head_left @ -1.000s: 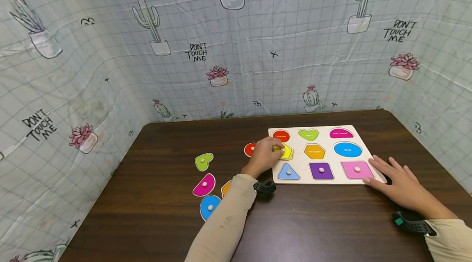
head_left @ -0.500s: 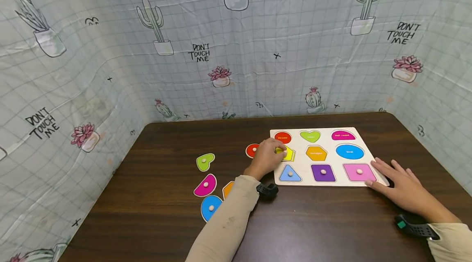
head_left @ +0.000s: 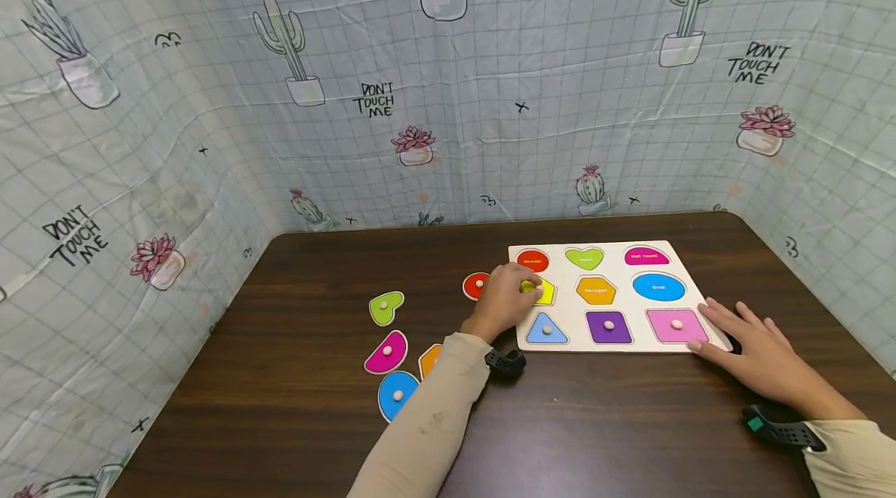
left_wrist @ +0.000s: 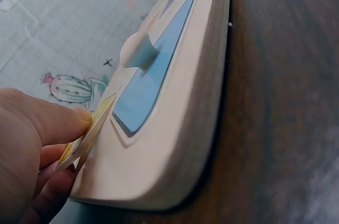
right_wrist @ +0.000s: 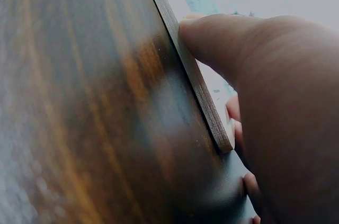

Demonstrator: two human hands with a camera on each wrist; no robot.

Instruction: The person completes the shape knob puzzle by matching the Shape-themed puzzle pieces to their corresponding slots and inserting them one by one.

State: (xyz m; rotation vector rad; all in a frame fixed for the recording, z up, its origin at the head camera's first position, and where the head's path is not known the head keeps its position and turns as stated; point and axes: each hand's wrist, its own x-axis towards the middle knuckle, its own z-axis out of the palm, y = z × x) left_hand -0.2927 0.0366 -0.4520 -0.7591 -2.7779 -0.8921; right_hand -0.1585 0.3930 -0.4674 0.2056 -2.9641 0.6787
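In the head view, my left hand (head_left: 500, 299) pinches a yellow puzzle piece (head_left: 547, 295) over the left middle slot of the wooden shape board (head_left: 577, 331). The left wrist view shows this yellow piece (left_wrist: 87, 139) tilted, its edge right at the board's surface, with thumb and fingers about it. Much of it is hidden by the hand. My right hand (head_left: 756, 354) rests with spread fingers at the board's right front corner, the thumb (right_wrist: 212, 33) lying on its edge. A blue triangle (head_left: 547, 329), a purple square (head_left: 609, 327) and a pink rectangle (head_left: 677, 325) sit in the front row.
Left of the board lie a red circle piece (head_left: 473, 286), green heart (head_left: 386, 308), magenta half-round (head_left: 386, 352), blue oval (head_left: 396, 397) and orange piece (head_left: 428, 362), the last partly behind my left sleeve. A patterned cloth (head_left: 462, 93) stands around the dark table (head_left: 294, 373).
The yellow piece has turned and shifted slightly under my left fingers, now lining up more closely with its slot. My right hand stays at the board's corner.
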